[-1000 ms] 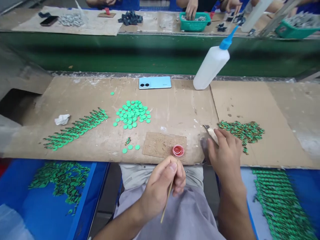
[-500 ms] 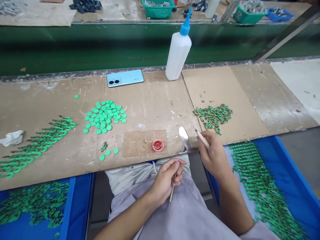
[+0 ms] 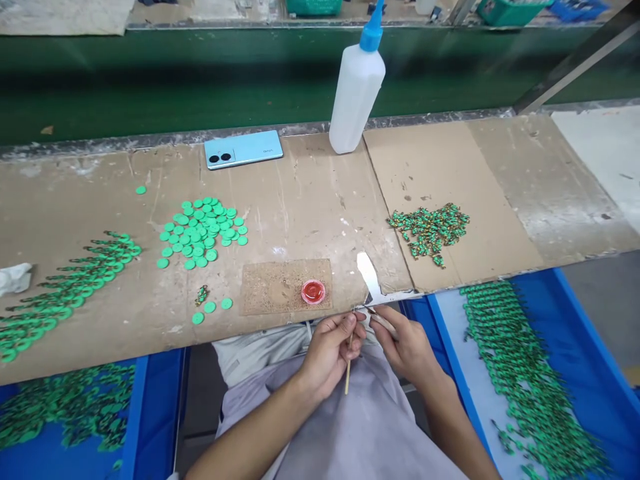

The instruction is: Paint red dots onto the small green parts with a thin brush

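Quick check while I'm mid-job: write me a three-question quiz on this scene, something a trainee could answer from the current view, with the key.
1. Which hand holds the thin wooden stick?
A) right
B) left
C) neither

2. True or false: the small red cup sits on the brown board.

3. Fill in: seen from the worker's seat, the heap of loose green discs lies to the ____ of the white bottle.

Key: 1. B, the left hand; 2. True; 3. left.
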A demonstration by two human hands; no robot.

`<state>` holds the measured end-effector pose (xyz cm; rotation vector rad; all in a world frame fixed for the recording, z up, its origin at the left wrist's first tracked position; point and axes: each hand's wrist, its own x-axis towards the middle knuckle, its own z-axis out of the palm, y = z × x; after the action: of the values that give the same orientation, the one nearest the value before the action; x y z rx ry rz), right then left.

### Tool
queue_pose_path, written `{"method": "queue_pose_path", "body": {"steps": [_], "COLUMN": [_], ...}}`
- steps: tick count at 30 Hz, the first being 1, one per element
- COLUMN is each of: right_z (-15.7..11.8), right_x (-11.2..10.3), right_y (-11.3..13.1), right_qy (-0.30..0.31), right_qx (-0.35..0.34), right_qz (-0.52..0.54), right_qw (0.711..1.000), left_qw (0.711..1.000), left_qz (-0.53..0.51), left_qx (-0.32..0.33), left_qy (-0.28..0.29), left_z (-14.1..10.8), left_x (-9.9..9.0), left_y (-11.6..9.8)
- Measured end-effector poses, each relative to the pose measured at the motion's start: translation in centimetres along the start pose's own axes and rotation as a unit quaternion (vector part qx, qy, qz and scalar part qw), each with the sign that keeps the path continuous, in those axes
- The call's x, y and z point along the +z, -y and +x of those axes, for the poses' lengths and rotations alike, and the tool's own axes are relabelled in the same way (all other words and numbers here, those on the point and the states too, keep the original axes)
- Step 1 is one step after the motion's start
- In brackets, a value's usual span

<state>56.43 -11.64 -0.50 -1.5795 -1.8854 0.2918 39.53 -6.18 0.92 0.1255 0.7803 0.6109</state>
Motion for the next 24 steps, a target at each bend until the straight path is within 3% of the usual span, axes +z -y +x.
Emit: {"method": "queue_pose_path", "body": {"steps": [10, 19, 24], "right_z": [0.5, -0.8, -0.2], "right_x": [0.1, 1.9, 1.2], "right_y": [0.7, 0.2, 0.6], "right_qy": [0.009, -0.078, -0.023], "right_qx": [-0.033, -0.016, -0.037], "right_qz": [-0.046, -0.056, -0.010], "right_qw": [0.998, 0.995, 0.999], "left_qw": [0.999, 0.999, 0.999], "left_qz": [0.032, 0.032, 0.040], "left_qx": [0.007, 0.020, 0.029], "left_qy": [-0.017, -0.011, -0.001], "left_z": [0.3, 0.4, 0.4], "left_x": [0.0, -0.1, -0.3], "left_y": [-0.1, 0.4, 0.3]}}
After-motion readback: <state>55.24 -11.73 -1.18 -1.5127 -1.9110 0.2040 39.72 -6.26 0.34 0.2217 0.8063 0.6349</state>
